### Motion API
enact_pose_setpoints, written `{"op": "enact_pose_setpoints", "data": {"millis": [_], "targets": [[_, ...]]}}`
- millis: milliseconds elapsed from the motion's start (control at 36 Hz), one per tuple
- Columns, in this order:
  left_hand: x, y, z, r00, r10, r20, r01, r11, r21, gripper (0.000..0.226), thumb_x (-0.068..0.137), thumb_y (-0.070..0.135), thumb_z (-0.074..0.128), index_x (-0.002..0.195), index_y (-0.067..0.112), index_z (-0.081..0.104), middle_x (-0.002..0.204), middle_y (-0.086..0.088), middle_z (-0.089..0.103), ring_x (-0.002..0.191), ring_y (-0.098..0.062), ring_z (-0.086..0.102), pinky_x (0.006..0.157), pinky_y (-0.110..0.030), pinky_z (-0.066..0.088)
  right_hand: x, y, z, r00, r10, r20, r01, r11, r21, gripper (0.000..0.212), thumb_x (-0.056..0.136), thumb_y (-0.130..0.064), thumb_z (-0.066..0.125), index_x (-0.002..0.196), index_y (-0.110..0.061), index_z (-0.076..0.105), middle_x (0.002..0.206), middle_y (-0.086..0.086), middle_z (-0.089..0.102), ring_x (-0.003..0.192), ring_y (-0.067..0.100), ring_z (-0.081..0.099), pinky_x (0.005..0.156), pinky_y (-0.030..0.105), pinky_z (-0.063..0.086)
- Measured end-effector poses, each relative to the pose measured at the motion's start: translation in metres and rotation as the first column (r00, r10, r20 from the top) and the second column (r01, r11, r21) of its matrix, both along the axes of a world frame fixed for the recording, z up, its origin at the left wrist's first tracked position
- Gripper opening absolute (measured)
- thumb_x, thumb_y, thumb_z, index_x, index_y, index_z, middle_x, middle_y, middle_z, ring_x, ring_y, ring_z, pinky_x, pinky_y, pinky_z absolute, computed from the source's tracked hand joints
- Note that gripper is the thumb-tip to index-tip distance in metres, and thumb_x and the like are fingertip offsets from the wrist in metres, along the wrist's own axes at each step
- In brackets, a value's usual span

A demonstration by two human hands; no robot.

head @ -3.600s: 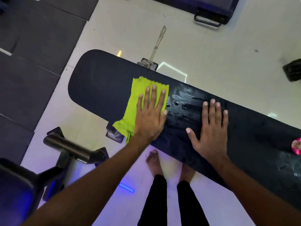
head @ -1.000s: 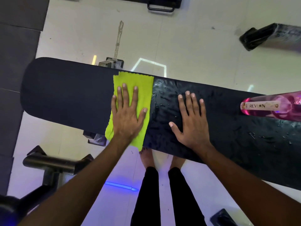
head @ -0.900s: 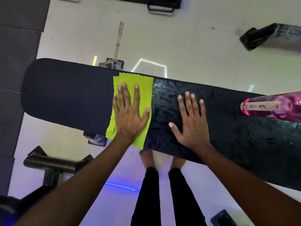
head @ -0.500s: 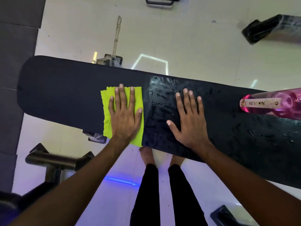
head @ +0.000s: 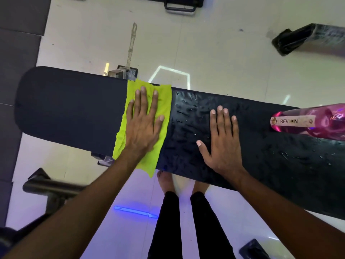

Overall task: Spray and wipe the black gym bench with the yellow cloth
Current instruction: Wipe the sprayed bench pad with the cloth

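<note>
1. Two hands were flat on the black gym bench (head: 71,109), which ran across the view from the left edge to the right, slanting down toward the right.
2. Far left: dark floor mats (head: 16,53) beside pale floor tiles (head: 214,43); a grey metal frame tube (head: 48,187) sat low left, blurred.
3. Left part of the bench pad looked dry and matte.
4. Yellow cloth (head: 164,101) lay spread across the pad's full width just left of centre, its near end hanging over the near edge.
5. My left hand (head: 143,126) pressed palm-down on the cloth, fingers straight and slightly spread, nothing pinched.
6. A metal bench support (head: 121,71) showed behind the far edge, just above the cloth.
7. Right of the cloth the pad was glossy with wet streaks and droplets (head: 186,113).
8. My right hand (head: 222,139) lay palm-down on that wet patch, fingers close together, thumb out to the left, gripping nothing; well apart from the cloth.
9. My bare feet (head: 166,182) and black trouser legs (head: 168,225) stood below the near edge, between the two arms.
10. Pink spray bottle (head: 313,122) lay on its side on the pad at far right, label reading REVLON, cut by the frame edge.
11. Black equipment foot (head: 291,40) sat on tiles upper right.
</note>
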State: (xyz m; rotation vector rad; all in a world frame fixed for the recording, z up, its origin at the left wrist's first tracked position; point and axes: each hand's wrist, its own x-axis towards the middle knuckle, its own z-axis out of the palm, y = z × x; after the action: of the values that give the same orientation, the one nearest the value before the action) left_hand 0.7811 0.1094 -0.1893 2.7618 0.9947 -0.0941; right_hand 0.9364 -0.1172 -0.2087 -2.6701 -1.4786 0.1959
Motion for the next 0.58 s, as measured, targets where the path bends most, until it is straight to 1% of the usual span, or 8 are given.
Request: {"op": "enact_pose_setpoints", "data": {"millis": [56, 139, 250, 333, 389, 500, 556, 583], "targets": [[-0.015, -0.021, -0.003, 1.0, -0.017, -0.025, 0.017, 1.0, 0.012, 0.066, 0.109, 0.049, 0.018, 0.168, 0.019, 0.007, 0.175, -0.018, 0.001, 0.163, -0.033, 0.0, 0.13, -0.053, 0.013, -0.001, 0.0, -0.001, 1.0, -0.002, 0.001, 0.002, 1.0, 0.0, 0.093, 0.106, -0.062, 0.033, 0.171, -0.002, 0.005, 0.18, 0.022, 0.0, 0.168, 0.037, 0.0, 0.135, 0.06, 0.01], [-0.002, -0.042, -0.005, 0.999, 0.01, -0.032, -0.009, 0.999, 0.037, 0.066, 0.109, 0.048, 0.019, 0.168, 0.021, 0.006, 0.174, -0.019, 0.001, 0.162, -0.036, 0.0, 0.129, -0.055, 0.013, -0.001, 0.0, -0.002, 1.0, -0.008, 0.007, 0.008, 1.0, 0.001, 0.093, 0.106, -0.062, 0.032, 0.171, -0.001, 0.005, 0.18, 0.022, 0.0, 0.168, 0.037, 0.0, 0.135, 0.06, 0.01], [0.036, -0.019, -0.006, 0.995, -0.095, 0.008, 0.095, 0.994, 0.052, 0.065, 0.109, 0.049, 0.02, 0.168, 0.023, 0.006, 0.175, -0.017, 0.001, 0.162, -0.034, 0.001, 0.129, -0.054, 0.012, 0.0, 0.0, -0.003, 1.0, -0.004, 0.002, 0.004, 1.0, 0.024, 0.093, 0.106, -0.061, 0.035, 0.171, -0.001, 0.006, 0.18, 0.022, 0.002, 0.168, 0.037, 0.001, 0.135, 0.06, 0.01], [0.039, 0.0, -0.007, 0.987, -0.16, 0.019, 0.159, 0.985, 0.068, 0.065, 0.109, 0.051, 0.02, 0.168, 0.027, 0.007, 0.176, -0.011, 0.002, 0.163, -0.029, 0.002, 0.129, -0.051, 0.013, 0.001, -0.001, -0.004, 1.0, 0.007, -0.01, -0.006, 0.999, 0.038, 0.093, 0.105, -0.062, 0.035, 0.171, -0.002, 0.006, 0.18, 0.02, 0.002, 0.168, 0.035, 0.0, 0.135, 0.059, 0.01], [0.031, -0.002, -0.006, 0.992, -0.12, 0.023, 0.118, 0.99, 0.073, 0.066, 0.109, 0.052, 0.023, 0.168, 0.028, 0.007, 0.176, -0.01, 0.002, 0.163, -0.027, 0.001, 0.13, -0.05, 0.013, 0.003, -0.004, -0.004, 1.0, 0.003, -0.023, -0.001, 0.999, 0.045, 0.094, 0.105, -0.062, 0.036, 0.171, -0.002, 0.005, 0.18, 0.02, 0.002, 0.168, 0.035, 0.0, 0.136, 0.057, 0.008], [0.011, -0.035, -0.004, 0.995, 0.097, 0.0, -0.097, 0.994, 0.049, 0.068, 0.108, 0.048, 0.026, 0.168, 0.021, 0.005, 0.175, -0.015, 0.001, 0.163, -0.032, 0.0, 0.13, -0.053, 0.014, 0.002, -0.014, -0.002, 1.0, 0.002, -0.026, -0.001, 1.0, 0.02, 0.096, 0.104, -0.06, 0.037, 0.17, 0.0, 0.004, 0.18, 0.022, -0.001, 0.168, 0.037, -0.002, 0.136, 0.056, 0.006], [0.012, -0.056, -0.004, 0.991, 0.131, -0.024, -0.13, 0.991, 0.045, 0.069, 0.109, 0.046, 0.026, 0.168, 0.018, 0.004, 0.174, -0.018, 0.0, 0.162, -0.036, -0.001, 0.129, -0.055, 0.013, -0.001, -0.014, -0.002, 1.0, -0.003, -0.004, 0.003, 1.0, -0.001, 0.097, 0.103, -0.059, 0.038, 0.17, 0.001, 0.004, 0.179, 0.024, -0.001, 0.168, 0.04, -0.001, 0.135, 0.058, 0.007], [0.017, -0.063, -0.004, 0.994, 0.11, -0.028, -0.108, 0.993, 0.045, 0.07, 0.109, 0.047, 0.027, 0.167, 0.017, 0.004, 0.174, -0.019, -0.001, 0.162, -0.037, -0.002, 0.129, -0.055, 0.013, -0.003, -0.013, -0.002, 1.0, -0.006, 0.01, 0.006, 1.0, -0.008, 0.097, 0.102, -0.059, 0.038, 0.17, 0.002, 0.004, 0.179, 0.025, -0.002, 0.167, 0.041, -0.001, 0.135, 0.059, 0.007]]}}
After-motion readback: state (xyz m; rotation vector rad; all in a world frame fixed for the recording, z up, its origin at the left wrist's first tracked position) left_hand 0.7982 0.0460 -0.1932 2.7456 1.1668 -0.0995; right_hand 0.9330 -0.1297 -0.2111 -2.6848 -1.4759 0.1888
